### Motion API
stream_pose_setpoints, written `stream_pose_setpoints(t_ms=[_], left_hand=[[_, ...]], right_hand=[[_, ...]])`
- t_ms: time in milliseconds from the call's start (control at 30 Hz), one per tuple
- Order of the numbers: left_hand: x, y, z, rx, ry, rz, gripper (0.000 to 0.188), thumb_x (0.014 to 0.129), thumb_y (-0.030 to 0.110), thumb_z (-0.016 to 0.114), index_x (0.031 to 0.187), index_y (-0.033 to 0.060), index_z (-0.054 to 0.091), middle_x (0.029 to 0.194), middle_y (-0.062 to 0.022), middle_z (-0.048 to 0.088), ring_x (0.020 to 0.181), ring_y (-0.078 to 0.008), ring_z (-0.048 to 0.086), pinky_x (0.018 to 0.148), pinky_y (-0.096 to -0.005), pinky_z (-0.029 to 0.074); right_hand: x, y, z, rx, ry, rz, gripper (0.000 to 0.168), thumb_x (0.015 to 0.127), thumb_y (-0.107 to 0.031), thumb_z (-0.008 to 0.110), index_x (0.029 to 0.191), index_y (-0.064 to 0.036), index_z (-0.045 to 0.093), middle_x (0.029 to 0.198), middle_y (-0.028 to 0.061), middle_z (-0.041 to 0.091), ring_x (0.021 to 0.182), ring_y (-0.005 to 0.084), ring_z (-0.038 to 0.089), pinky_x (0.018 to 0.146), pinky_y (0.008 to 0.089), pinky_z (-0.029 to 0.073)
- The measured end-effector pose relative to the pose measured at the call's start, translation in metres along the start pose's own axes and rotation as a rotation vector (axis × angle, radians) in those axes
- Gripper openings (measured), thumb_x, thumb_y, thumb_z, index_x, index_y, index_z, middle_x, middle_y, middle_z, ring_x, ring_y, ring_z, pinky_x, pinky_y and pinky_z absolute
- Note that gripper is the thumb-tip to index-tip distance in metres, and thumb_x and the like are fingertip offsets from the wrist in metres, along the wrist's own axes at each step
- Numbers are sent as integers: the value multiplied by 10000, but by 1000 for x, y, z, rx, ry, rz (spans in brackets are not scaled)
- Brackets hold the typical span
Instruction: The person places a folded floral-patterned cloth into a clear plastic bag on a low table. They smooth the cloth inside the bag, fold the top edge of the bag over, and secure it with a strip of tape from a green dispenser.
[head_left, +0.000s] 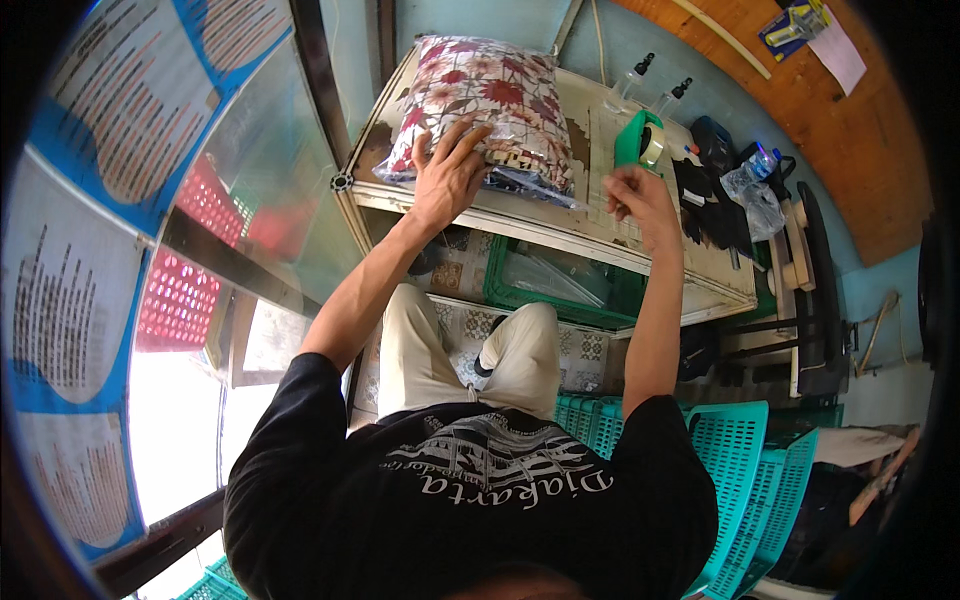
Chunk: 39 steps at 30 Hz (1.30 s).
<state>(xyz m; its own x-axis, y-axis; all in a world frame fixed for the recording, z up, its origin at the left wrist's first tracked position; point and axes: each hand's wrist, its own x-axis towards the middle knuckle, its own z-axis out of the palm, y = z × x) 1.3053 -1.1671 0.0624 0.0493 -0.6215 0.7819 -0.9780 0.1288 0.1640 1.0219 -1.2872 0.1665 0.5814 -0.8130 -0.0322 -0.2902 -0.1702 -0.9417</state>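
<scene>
A bundle of folded floral cloth in clear plastic (487, 90) lies on the worn white table (570, 236). My left hand (450, 169) rests on the bundle's near side with its fingers spread. To the right of the bundle my right hand (637, 195) is raised over the table, its fingers curled and slightly blurred; whether it holds something small I cannot tell. Just beyond that hand stands a green tape dispenser (628, 141) with a roll of clear tape (654, 144).
Two clear spray bottles (621, 94) stand by the wall. Black cloth (709, 202) and a plastic bottle (763, 163) lie at the right. A green crate (502, 289) sits below the tabletop; teal plastic baskets (731, 465) stand beside me. Glass panels close off the left.
</scene>
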Motion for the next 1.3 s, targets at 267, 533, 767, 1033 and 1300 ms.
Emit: stream_pose_setpoints(t_ms=[267, 533, 767, 1033, 1300], left_hand=[[0, 2, -2, -29, -21, -22, 160, 817, 199, 681, 946, 106, 656, 1420, 40, 441, 1368, -172, 319, 1069, -539, 171], [1, 2, -2, -25, -15, -3, 191, 808, 183, 680, 978, 102, 647, 1417, 42, 439, 1364, -167, 326, 1065, -548, 185], [3, 2, -2, -9, -3, -3, 160, 794, 178, 686, 925, 94, 651, 1404, 39, 452, 1354, -179, 338, 1055, -543, 195], [4, 4, -4, -18, -1, 1, 118, 796, 181, 688, 850, 94, 629, 1387, 24, 476, 1343, -185, 362, 1035, -535, 207], [4, 5, -3, -19, 7, 3, 115, 792, 182, 699, 838, 101, 630, 1376, 25, 485, 1342, -187, 367, 1032, -537, 210]], right_hand=[[26, -53, 117, -1086, -219, -661, 271, 773, -210, 751, 883, -39, 573, 797, 100, 642, 718, 270, 644, 598, 361, 495], [42, -8, 137, -1484, 58, -819, 186, 802, -147, 637, 948, -44, 584, 866, 84, 645, 788, 221, 684, 634, 374, 516], [30, -2, 137, -1464, 329, -802, 327, 790, -213, 682, 1054, -83, 540, 978, 47, 569, 973, 195, 591, 832, 406, 384], [47, 2, 106, -1000, 269, -866, 576, 710, -300, 806, 1182, -115, 533, 1216, 42, 527, 1185, 248, 482, 923, 456, 358], [54, 11, 94, -910, 171, -936, 499, 753, -212, 763, 1188, -104, 546, 1251, 52, 541, 1187, 260, 491, 940, 438, 385]])
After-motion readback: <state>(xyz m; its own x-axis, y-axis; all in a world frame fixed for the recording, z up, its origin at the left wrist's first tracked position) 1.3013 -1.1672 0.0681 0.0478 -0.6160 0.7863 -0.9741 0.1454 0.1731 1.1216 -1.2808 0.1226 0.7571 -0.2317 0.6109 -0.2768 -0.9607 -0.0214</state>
